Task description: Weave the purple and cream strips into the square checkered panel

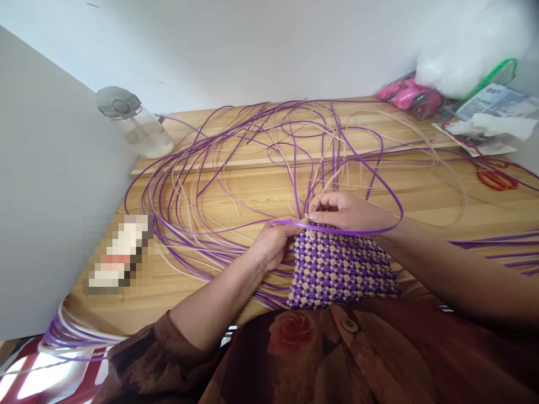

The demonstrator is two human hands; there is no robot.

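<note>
Hands [275,241] [345,212], L & R, both pinched nearly closed on woven piece's [341,269] top edge w/ strands [297,174].

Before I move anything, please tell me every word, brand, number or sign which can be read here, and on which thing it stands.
No text can be read.
White sheet with blue-grey print, at the right: too small and blurred.
Pixelated oblong thing, at the left: any text is hidden.
Clear bottle with grey lid: no readable label.
Purple and beige woven piece: no writing seen.
</note>
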